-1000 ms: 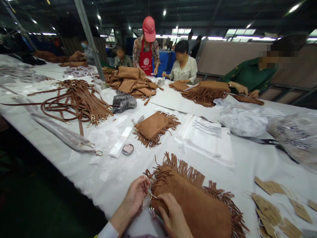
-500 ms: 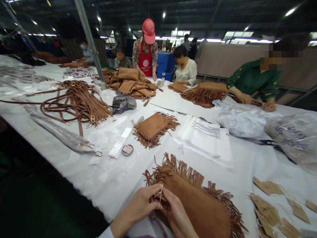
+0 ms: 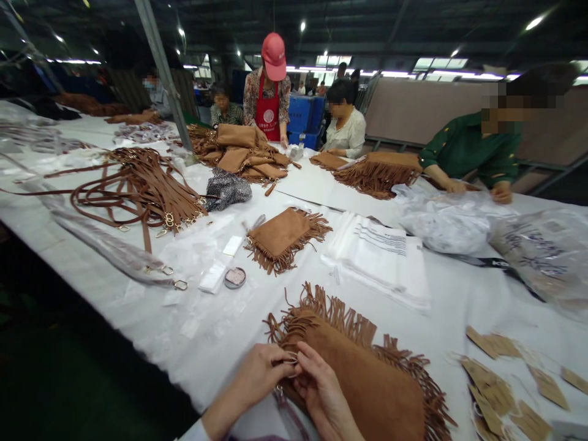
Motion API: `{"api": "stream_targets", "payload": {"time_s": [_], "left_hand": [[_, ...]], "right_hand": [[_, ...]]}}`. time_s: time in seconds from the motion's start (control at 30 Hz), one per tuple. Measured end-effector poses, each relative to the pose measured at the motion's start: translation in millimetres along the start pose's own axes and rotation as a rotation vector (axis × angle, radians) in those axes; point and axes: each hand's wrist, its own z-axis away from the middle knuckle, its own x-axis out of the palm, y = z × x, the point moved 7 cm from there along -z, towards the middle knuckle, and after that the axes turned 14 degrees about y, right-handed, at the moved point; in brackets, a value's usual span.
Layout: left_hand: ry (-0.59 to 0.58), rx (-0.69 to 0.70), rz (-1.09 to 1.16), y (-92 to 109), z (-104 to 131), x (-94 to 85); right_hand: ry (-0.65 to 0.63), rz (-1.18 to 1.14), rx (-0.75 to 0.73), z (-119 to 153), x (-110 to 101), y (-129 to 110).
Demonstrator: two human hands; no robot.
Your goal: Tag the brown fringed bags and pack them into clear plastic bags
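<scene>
A large brown fringed suede bag (image 3: 362, 373) lies on the table below my hands. At its near left corner, my left hand (image 3: 257, 376) pinches a thin pale string (image 3: 291, 356) between thumb and fingertips. My right hand (image 3: 321, 389) meets it there, its thumb and forefinger closed on the same string. Just under the hands a bit of metal hardware shows, with a plastic-wrapped strap (image 3: 291, 413) running down from it. The bag's corner is partly hidden behind my fingers.
Kraft-paper tags (image 3: 493, 386) with strings lie at right. Ahead are a smaller fringed bag (image 3: 281, 233), white printed plastic bags (image 3: 381, 260) and a round tin (image 3: 235, 278). Brown straps (image 3: 151, 190) with clasps are heaped at left. Several co-workers are around the table; one wears a green top (image 3: 473, 150).
The string loop, which stood up between my hands, is now drawn down low between the fingertips. My left hand's fingers have come closer to my right. The view has shifted slightly.
</scene>
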Motion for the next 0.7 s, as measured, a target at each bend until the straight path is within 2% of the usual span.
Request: {"api": "stream_targets", "payload": {"time_s": [0.13,0.27,0.37,0.43,0.57,0.63,0.7], "left_hand": [[0.044,-0.141,0.101,-24,-1,-0.8],[0.012,-0.305,0.319,-42,-2,1.6],[0.080,-0.373,0.450,-51,-7,-2.8],[0.203,-0.404,0.492,-60,-11,-12.1],[0.582,-0.491,0.571,-88,-13,-45.8],[0.725,-0.516,0.569,-99,-11,-64.5],[0.810,-0.522,0.530,-104,-7,-82.4]], "right_hand": [[0.037,0.031,-0.010,-2,-2,3],[0.048,-0.012,-0.010,-4,-4,4],[0.106,-0.041,-0.071,-9,-12,-3],[0.163,0.003,-0.190,-12,-22,-14],[0.291,0.155,-0.469,-6,-49,-41],[0.333,0.196,-0.519,0,-68,-48],[0.380,0.246,-0.527,9,-93,-51]]}}
